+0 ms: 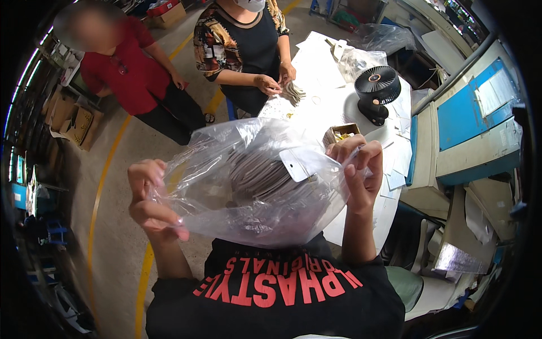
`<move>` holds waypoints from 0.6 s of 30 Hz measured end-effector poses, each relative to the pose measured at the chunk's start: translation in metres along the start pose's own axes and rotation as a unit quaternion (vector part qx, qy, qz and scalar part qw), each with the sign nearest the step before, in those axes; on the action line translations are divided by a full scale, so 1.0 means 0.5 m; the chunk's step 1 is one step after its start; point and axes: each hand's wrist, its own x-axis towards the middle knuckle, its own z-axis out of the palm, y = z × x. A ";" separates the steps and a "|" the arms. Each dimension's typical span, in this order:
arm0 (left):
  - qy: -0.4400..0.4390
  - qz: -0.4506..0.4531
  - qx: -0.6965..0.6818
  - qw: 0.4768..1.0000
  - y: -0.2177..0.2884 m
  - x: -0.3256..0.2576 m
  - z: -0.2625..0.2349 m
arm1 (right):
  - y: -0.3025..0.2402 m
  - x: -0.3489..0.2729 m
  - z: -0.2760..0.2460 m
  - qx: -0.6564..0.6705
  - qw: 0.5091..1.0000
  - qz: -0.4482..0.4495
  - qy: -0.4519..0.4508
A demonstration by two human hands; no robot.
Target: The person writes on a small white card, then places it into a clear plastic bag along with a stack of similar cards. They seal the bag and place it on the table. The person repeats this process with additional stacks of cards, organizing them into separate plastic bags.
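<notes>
A large clear plastic bag [226, 214] is stretched between my two hands in front of my chest. My left hand [155, 198] grips its left edge, fingers curled into the film. On the other side my right hand [358, 166] pinches the bag's edge between thumb and fingers. Inside or behind the film shows a thick bundle of thin grey-brown strips [262, 178]; the film's glare hides which. A white tag with a small hole [298, 164] lies against the bundle's upper right.
Across the white table [322, 62], a masked person [248, 51] handles a bunch of grey strips [293, 93]. Another person in red [124, 68] stands at the far left. A black fan [377, 87] and a small box [342, 131] stand on the table. Blue-and-cream cabinets [474, 113] line the right.
</notes>
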 end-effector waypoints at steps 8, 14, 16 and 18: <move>0.140 -0.251 -0.133 0.949 -0.033 -0.089 0.096 | -0.015 0.021 0.063 0.045 0.994 -0.103 0.005; 0.091 -0.204 -0.162 0.961 -0.050 -0.117 0.121 | -0.024 0.018 0.072 0.053 0.993 -0.101 0.007; 0.092 -0.184 -0.177 0.963 -0.053 -0.118 0.122 | -0.029 0.016 0.071 0.041 0.994 -0.097 0.010; 0.069 -0.159 -0.202 0.964 -0.051 -0.098 0.122 | -0.032 0.013 0.072 0.033 0.994 -0.099 0.030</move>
